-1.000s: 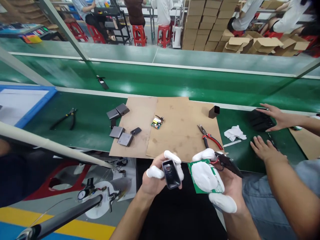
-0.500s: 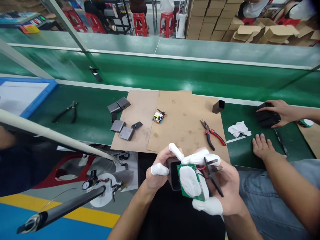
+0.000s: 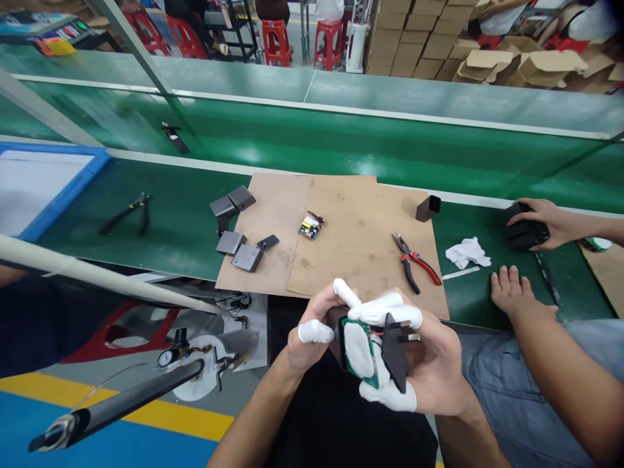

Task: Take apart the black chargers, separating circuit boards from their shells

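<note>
Closest to the camera, the left hand (image 3: 307,344), with white cots on its fingertips, is clenched around a black housing (image 3: 335,322) held over the lap, just short of the bench edge; most of that housing is hidden behind the fingers. Touching it, the right hand (image 3: 433,364) grips a green circuit board (image 3: 372,372) under the thumb together with a black plug plate (image 3: 394,351) with metal prongs; any print on the board is too small to read. Beyond lies a cardboard sheet (image 3: 355,253) bearing red-handled pliers (image 3: 415,263), a small circuit board (image 3: 308,229) and grey covers (image 3: 238,250). To the right a white cloth (image 3: 468,252) lies near a co-worker's hand (image 3: 511,292) flat on the bench, and another rests on black casings (image 3: 524,233). Farthest off, cardboard boxes (image 3: 414,39) and red stools (image 3: 275,39) are cut off by the top edge.
</note>
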A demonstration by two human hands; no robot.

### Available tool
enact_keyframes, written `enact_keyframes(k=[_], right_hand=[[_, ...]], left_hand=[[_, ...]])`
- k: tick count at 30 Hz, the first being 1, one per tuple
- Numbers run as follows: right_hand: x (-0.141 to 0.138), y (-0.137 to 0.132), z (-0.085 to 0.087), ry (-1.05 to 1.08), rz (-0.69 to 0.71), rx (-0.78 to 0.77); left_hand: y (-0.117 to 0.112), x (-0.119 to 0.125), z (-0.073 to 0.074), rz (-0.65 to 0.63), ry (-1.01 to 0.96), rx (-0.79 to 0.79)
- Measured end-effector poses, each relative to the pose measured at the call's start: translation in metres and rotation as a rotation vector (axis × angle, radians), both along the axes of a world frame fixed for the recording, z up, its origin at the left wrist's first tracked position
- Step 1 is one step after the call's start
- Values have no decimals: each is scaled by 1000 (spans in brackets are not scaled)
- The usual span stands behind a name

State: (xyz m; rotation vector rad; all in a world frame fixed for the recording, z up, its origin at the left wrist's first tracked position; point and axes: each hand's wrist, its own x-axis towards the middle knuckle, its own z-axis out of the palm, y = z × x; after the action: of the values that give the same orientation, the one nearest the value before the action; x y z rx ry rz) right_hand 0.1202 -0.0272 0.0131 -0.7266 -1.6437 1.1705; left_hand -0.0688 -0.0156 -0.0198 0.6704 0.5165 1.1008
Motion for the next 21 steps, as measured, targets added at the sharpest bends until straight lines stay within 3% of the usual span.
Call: enact_keyframes(k=[21], right_hand=[[-1,2,5,-69,-44,110]], left_hand=[[-2,2,-9,19,-65,35]])
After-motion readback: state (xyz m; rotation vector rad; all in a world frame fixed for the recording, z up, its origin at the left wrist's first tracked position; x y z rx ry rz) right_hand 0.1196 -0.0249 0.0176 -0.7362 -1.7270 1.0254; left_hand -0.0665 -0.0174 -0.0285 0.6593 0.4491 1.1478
